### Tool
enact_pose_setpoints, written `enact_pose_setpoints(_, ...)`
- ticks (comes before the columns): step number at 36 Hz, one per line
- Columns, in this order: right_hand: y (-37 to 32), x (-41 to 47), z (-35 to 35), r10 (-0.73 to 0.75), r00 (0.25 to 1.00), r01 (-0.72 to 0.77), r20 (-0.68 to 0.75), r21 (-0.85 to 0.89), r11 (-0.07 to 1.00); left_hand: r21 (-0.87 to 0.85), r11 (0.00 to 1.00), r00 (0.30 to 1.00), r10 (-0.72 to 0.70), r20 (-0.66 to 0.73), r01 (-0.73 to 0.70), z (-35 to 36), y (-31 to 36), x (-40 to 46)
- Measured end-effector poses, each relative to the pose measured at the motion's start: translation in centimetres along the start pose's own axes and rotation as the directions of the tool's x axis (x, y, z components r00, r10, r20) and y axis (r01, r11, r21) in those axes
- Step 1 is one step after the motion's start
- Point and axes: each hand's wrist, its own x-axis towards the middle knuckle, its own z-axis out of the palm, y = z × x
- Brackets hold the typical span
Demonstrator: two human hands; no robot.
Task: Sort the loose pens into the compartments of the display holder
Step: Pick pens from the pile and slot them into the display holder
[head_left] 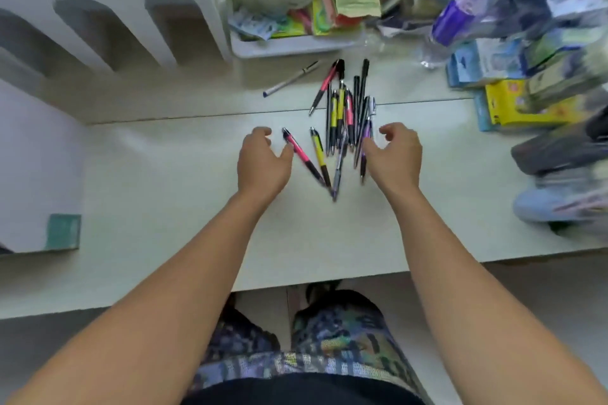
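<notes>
Two hands flank pen pile (345, 118) on desk (164, 207), both loosely curled, gripping nothing. L hand (263, 163) thumb just beside pink pen (302, 156); R hand (396, 154) fingertips at purple pen (364, 148). White holder (108, 39) w/ slots far left, well apart.

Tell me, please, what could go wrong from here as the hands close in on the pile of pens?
The pens lie crossed over one another, so lifting one may drag or scatter its neighbours. The left hand is beside a pink pen and the right hand is at a purple pen; both reaching together could knock the pile. One grey pen lies apart near the white holder and might be overlooked.
</notes>
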Motion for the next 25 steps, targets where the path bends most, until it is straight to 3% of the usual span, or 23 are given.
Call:
enact_pose_setpoints(3,-0.4,2.4,0.3,-0.006,0.999,0.007,0.053,-0.016,1.0,0.199,0.973,0.991,0.13,-0.043,-0.119,0.0,1.5,3.1)
enact_pose_setpoints(7,-1.0,5.4,1.0,0.06,0.994,-0.058,0.088,-0.024,0.998,0.431,0.889,0.986,0.168,-0.001,-0.151,0.4,3.3,7.8)
enact_pose_setpoints(11,-1.6,6.7,2.5,0.03,0.993,-0.027,0.118,-0.034,0.999,0.531,0.83,0.983,0.181,0.037,-0.173,1.8,4.4,10.7)
enact_pose_setpoints(16,-2.5,8.1,3.8,-0.017,0.994,0.019,0.111,-0.013,1.0,0.51,0.838,0.98,0.192,0.052,-0.192,4.3,7.1,11.7)
enact_pose_setpoints(20,-2.5,8.7,3.4,-0.017,0.995,0.003,0.102,0.137,0.991,0.413,0.89,0.979,0.147,0.141,-0.193,5.9,8.8,11.0)
enact_pose_setpoints(25,-1.4,9.1,2.8,0.062,0.991,-0.099,0.121,0.33,0.939,0.377,0.918,0.989,0.085,0.121,-0.125,7.3,9.5,10.0)
